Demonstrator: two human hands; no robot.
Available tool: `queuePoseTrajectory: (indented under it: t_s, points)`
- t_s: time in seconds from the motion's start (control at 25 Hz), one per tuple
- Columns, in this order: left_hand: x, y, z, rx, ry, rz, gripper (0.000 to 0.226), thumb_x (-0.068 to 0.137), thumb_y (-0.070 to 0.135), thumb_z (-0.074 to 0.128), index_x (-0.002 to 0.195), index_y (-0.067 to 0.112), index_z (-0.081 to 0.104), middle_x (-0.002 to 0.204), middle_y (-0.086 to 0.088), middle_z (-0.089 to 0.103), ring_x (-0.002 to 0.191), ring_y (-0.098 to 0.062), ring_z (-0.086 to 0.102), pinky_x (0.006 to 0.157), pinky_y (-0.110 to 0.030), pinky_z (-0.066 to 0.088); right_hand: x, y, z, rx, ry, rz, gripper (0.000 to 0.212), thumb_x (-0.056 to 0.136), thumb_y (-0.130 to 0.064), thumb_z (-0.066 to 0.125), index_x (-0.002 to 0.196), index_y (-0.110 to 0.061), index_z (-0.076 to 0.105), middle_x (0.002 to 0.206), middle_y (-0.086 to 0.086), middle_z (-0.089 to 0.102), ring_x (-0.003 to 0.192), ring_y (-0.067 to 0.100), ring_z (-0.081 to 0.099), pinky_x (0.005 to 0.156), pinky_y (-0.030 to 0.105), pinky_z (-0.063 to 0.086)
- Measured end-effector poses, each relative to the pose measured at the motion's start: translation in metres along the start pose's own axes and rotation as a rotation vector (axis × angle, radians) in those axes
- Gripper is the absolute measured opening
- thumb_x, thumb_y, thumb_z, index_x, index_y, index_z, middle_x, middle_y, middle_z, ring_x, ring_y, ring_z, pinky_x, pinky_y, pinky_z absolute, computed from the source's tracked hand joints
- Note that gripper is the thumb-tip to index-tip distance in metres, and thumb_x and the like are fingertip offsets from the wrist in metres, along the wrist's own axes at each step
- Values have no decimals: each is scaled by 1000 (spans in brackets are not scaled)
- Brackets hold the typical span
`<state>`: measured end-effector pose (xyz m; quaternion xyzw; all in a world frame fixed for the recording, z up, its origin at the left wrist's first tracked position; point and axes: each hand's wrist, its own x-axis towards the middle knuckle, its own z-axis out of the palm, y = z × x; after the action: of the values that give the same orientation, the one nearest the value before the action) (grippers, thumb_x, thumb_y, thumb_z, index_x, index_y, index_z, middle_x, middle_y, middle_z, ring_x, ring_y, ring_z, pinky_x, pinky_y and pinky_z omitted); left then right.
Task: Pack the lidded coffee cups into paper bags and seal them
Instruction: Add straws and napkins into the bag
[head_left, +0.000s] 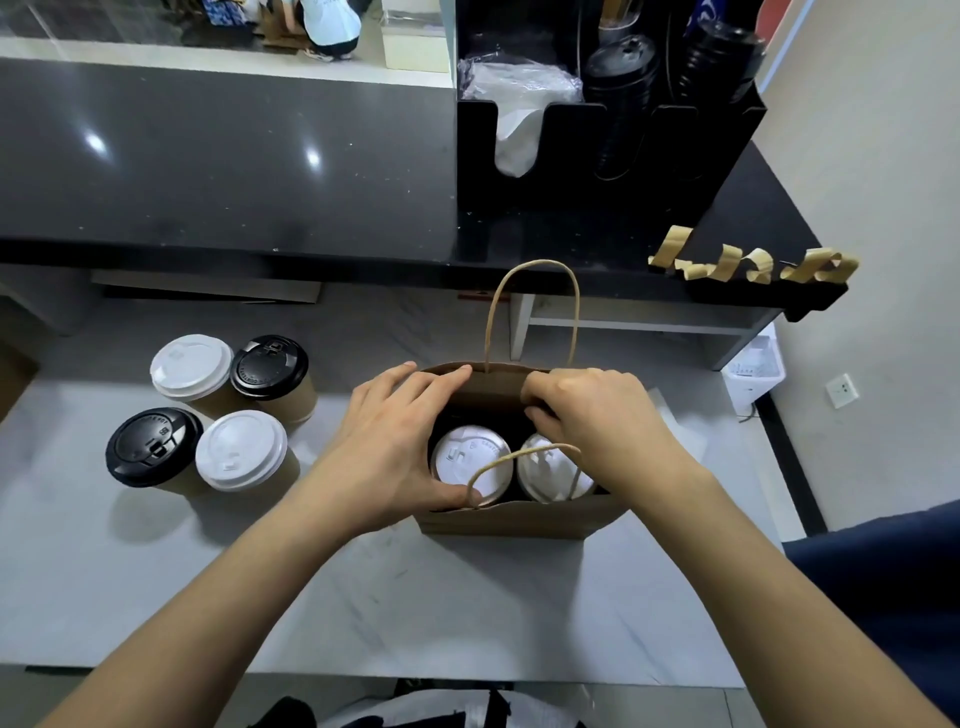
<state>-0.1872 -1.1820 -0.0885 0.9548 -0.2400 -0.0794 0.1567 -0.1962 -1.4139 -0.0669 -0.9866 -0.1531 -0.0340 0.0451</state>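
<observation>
A brown paper bag (511, 519) stands open on the grey worktop, with two white-lidded cups (470, 462) side by side inside it. My left hand (395, 441) holds the bag's left side, fingers along the far rim and thumb at the near rim. My right hand (597, 415) pinches the far rim at the right, its fingers curled over the edge. One twine handle (535, 312) stands up at the back; the other lies over the lids. To the left stand several lidded cups: two white lids (241, 449) and two black lids (153, 447).
A dark raised counter (208, 156) runs across the back. On it a black organiser (608, 130) holds stacked black lids and napkins. Strips of brown paper tape (748, 262) hang from the counter's right edge. A wall with a socket is on the right.
</observation>
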Motion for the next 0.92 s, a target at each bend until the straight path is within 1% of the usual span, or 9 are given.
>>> queuePoseTrajectory:
  t_s: [0.08, 0.16, 0.36, 0.48, 0.64, 0.92]
  points:
    - [1, 0, 0, -5, 5, -7, 122, 51, 88, 49, 158, 39, 17, 152, 16, 40, 149, -19, 17, 117, -39, 21, -10, 10, -2, 71, 142, -7, 3, 96, -24, 63, 95, -23, 66, 80, -5, 65, 75, 23, 63, 54, 33, 44]
    - [1, 1, -1, -11, 4, -13, 123, 50, 88, 49, 158, 38, 19, 153, 15, 40, 149, -19, 19, 118, -40, 22, -22, 18, -2, 111, 254, 19, 4, 91, -21, 69, 88, -22, 67, 73, -6, 63, 69, 21, 61, 51, 36, 48]
    - [5, 0, -2, -8, -8, -23, 125, 47, 89, 50, 158, 39, 20, 153, 14, 41, 148, -19, 20, 118, -42, 24, -45, 35, -5, 214, 410, 120, 2, 92, -18, 69, 90, -19, 68, 76, -6, 64, 71, 18, 57, 61, 37, 50]
    - [7, 0, -2, -11, -8, -26, 127, 46, 90, 50, 158, 37, 22, 153, 11, 44, 148, -22, 24, 117, -46, 28, -55, 52, -5, 279, 442, 204, 4, 93, -17, 67, 90, -20, 69, 77, -7, 65, 72, 14, 57, 64, 37, 51]
    - [7, 2, -4, -2, -13, -29, 127, 46, 89, 50, 158, 37, 23, 151, 9, 46, 147, -24, 25, 113, -47, 30, -66, 78, 3, 332, 448, 340, 5, 92, -16, 68, 89, -21, 69, 77, -7, 66, 69, 14, 59, 67, 40, 54]
    - [4, -2, 0, -22, 4, -24, 124, 48, 88, 56, 157, 38, 27, 148, 6, 50, 146, -26, 30, 114, -50, 34, -72, 108, 46, 414, 350, 560, 8, 90, -18, 68, 84, -23, 70, 76, -8, 68, 69, 16, 63, 70, 39, 55]
